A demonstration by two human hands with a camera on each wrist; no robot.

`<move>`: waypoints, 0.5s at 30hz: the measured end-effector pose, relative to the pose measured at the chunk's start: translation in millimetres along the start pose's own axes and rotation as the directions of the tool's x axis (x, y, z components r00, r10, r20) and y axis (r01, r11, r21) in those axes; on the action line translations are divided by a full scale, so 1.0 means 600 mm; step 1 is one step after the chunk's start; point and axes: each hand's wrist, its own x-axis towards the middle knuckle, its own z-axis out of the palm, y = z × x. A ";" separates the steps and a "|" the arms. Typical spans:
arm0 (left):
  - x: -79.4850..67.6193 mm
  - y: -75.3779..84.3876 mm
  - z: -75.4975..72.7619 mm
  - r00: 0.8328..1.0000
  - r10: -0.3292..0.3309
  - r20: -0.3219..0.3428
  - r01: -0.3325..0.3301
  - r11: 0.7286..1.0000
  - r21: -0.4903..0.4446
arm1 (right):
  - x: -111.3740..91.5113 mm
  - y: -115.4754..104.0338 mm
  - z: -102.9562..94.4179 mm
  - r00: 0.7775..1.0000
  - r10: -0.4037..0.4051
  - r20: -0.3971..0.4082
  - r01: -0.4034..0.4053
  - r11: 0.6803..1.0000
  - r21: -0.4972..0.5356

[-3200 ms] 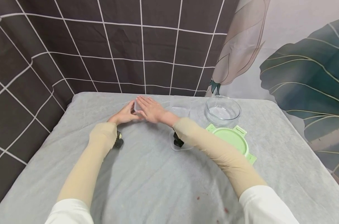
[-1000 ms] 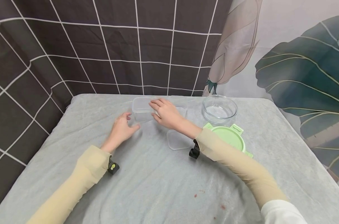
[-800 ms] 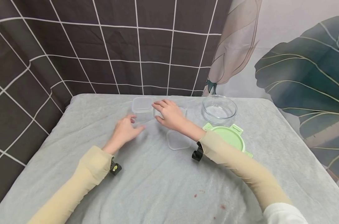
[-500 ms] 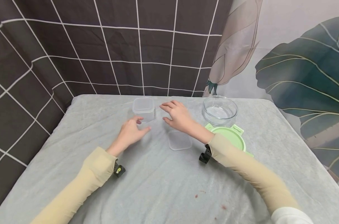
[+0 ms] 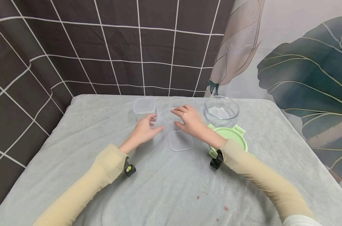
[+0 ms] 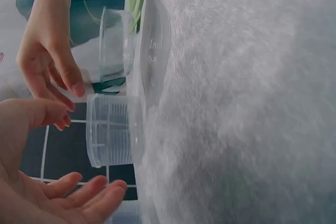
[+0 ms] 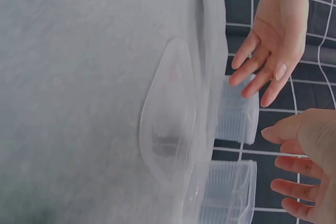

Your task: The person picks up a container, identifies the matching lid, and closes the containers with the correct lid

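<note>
A square clear plastic container with a frosted lid on it stands at the back. My left hand hovers just in front of it, fingers loosely bent and nothing held. To its right, my right hand reaches toward a second clear container, which has no lid on it and is partly behind the fingers in the head view. Both palms face each other near that container in the left wrist view. A loose translucent square lid lies flat on the cloth below the right hand.
A round glass bowl stands at the back right. In front of it lies a green round lid with clip tabs, partly covered by the right forearm. Grey cloth covers the table, and a dark checked curtain hangs behind.
Both hands were on the lidded container at first. They have let go of it and moved right, toward the second container. The lidded container stays at the back left.
</note>
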 end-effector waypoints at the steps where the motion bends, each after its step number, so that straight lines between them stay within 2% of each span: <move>1: 0.003 0.002 0.003 1.000 0.012 0.012 -0.012 1.000 -0.011 | -0.002 0.004 0.000 1.000 0.006 -0.002 -0.006 1.000 -0.003; 7: 0.025 0.005 0.020 0.992 0.077 0.096 -0.064 0.989 -0.134 | -0.017 0.026 -0.003 0.998 0.055 0.020 -0.054 0.998 -0.030; 12: 0.049 0.007 0.031 0.991 0.049 0.124 -0.017 0.970 -0.244 | -0.030 0.042 -0.005 0.994 0.097 0.058 -0.098 0.995 0.016; 15: 0.063 0.008 0.037 0.991 0.023 0.132 0.015 0.960 -0.279 | -0.036 0.050 -0.006 0.991 0.119 0.061 -0.121 0.992 0.036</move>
